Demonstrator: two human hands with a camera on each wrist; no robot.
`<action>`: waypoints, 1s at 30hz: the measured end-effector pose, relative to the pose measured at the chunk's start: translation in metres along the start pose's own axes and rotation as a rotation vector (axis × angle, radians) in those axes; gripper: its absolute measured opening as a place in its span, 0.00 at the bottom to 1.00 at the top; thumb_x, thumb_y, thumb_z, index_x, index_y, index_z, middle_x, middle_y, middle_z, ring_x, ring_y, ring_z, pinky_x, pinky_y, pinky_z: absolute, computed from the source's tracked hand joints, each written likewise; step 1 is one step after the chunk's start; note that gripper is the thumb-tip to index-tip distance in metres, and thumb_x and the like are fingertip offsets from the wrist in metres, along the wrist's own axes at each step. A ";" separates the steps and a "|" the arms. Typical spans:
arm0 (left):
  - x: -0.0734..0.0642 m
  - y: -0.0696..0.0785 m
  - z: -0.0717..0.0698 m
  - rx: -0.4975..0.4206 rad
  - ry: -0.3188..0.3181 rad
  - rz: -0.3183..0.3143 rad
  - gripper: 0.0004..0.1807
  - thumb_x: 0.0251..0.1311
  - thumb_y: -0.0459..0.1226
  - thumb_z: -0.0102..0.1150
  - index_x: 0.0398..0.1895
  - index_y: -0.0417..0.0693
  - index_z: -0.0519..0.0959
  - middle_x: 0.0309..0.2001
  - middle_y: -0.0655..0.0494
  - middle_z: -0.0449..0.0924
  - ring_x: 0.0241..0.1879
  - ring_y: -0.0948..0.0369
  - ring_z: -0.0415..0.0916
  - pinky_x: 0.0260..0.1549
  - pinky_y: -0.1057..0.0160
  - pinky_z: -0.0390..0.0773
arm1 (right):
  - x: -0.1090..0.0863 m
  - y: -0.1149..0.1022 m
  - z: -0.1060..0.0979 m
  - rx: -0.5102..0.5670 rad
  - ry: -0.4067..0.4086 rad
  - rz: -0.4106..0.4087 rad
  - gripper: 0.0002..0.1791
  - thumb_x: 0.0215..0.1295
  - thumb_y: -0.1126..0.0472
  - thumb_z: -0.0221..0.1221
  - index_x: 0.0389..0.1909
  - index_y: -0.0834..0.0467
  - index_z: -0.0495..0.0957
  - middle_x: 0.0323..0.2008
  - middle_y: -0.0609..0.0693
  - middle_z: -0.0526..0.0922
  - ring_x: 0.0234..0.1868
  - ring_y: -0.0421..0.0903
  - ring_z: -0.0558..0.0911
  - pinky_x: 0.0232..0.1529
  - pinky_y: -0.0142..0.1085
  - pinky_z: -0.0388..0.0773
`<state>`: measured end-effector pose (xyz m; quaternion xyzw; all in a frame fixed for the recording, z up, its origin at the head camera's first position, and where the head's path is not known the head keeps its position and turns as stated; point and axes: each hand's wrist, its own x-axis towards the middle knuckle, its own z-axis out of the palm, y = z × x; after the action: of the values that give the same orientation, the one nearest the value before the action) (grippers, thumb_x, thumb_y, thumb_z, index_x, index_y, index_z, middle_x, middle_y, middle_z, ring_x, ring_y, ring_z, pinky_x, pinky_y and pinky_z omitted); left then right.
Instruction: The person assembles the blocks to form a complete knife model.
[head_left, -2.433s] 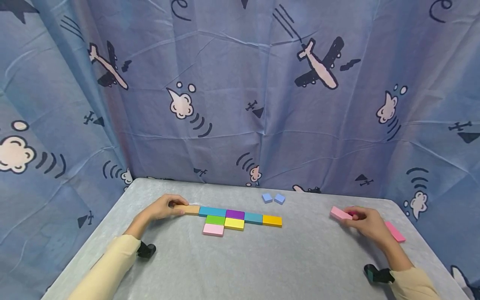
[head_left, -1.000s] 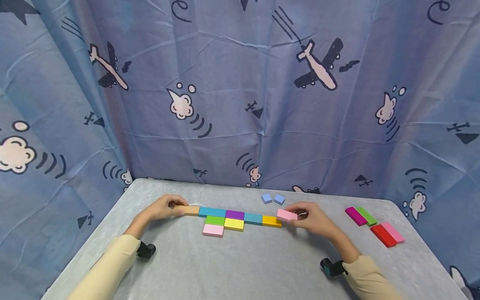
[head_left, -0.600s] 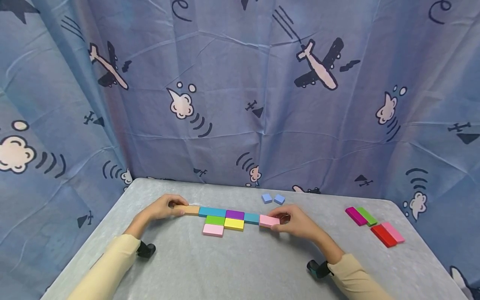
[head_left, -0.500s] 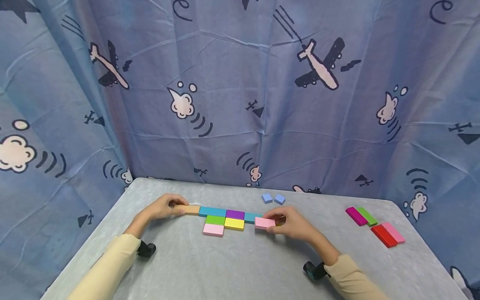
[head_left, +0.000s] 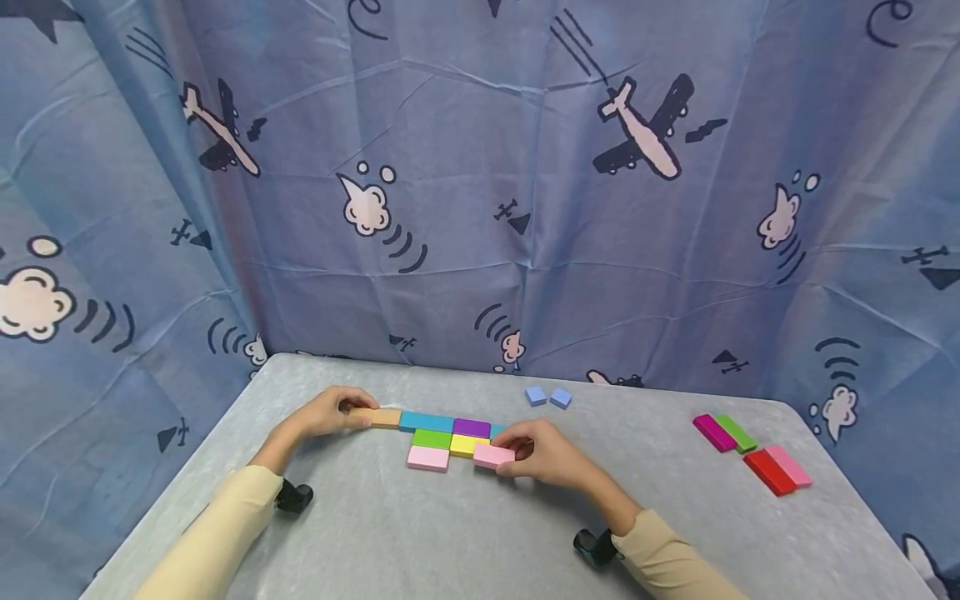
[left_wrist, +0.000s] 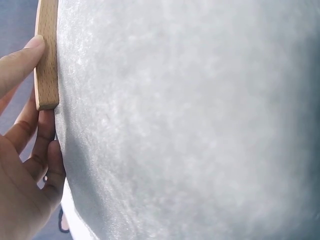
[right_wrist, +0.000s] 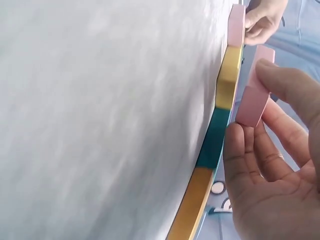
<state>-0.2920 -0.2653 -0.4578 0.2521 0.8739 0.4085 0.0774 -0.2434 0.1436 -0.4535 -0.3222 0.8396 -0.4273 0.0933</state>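
My left hand (head_left: 330, 412) pinches the tan wooden block (head_left: 382, 418) at the left end of a flat row. That row continues with a teal block (head_left: 426, 422), a purple block (head_left: 472, 428), a second teal block (right_wrist: 214, 137) and an orange block (right_wrist: 190, 205), the orange one hidden behind my right hand in the head view. In front lie a green block (head_left: 432, 438), a yellow block (head_left: 463, 446) and a light pink block (head_left: 427, 458). Between thumb and fingers, my right hand (head_left: 551, 457) holds another pink block (head_left: 492, 456), raised and overlapping the yellow block's right corner.
Two small blue blocks (head_left: 536, 396) lie behind the row. Toward the table's right side are a magenta block (head_left: 714, 432), a green block (head_left: 735, 432), a red block (head_left: 769, 472) and a pink block (head_left: 789, 465). A patterned curtain (head_left: 450, 208) hangs behind the grey table (head_left: 390, 542).
From the right side, my right hand has brought the pink block leftward past the orange and teal blocks to the yellow one. My left hand stays on the tan block.
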 end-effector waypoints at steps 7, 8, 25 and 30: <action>0.000 0.001 -0.001 -0.002 0.006 -0.006 0.12 0.61 0.29 0.70 0.47 0.34 0.84 0.42 0.47 0.85 0.40 0.56 0.75 0.40 0.61 0.72 | 0.011 -0.010 0.012 -0.031 -0.006 -0.009 0.16 0.56 0.64 0.76 0.46 0.61 0.87 0.35 0.44 0.83 0.36 0.49 0.78 0.39 0.36 0.78; 0.001 0.001 -0.001 -0.002 0.010 -0.008 0.12 0.61 0.29 0.70 0.47 0.34 0.84 0.42 0.47 0.85 0.39 0.56 0.75 0.40 0.61 0.72 | 0.012 -0.011 0.013 -0.037 -0.007 -0.008 0.16 0.55 0.64 0.76 0.46 0.60 0.87 0.35 0.44 0.82 0.36 0.49 0.78 0.39 0.36 0.78; 0.000 0.004 0.000 -0.020 0.012 0.003 0.13 0.60 0.28 0.70 0.47 0.32 0.84 0.42 0.43 0.85 0.40 0.53 0.75 0.39 0.61 0.72 | 0.025 -0.017 0.026 -0.135 -0.013 0.018 0.15 0.53 0.64 0.78 0.40 0.59 0.86 0.33 0.44 0.81 0.35 0.44 0.77 0.39 0.36 0.76; 0.000 0.002 0.000 -0.014 0.012 0.004 0.13 0.60 0.28 0.70 0.47 0.32 0.84 0.43 0.43 0.85 0.41 0.52 0.75 0.40 0.60 0.72 | 0.025 -0.018 0.029 -0.137 -0.007 0.037 0.14 0.53 0.64 0.78 0.39 0.57 0.86 0.33 0.44 0.81 0.36 0.43 0.76 0.40 0.35 0.75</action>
<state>-0.2908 -0.2640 -0.4561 0.2510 0.8709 0.4162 0.0732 -0.2426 0.1015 -0.4544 -0.3136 0.8725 -0.3657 0.0819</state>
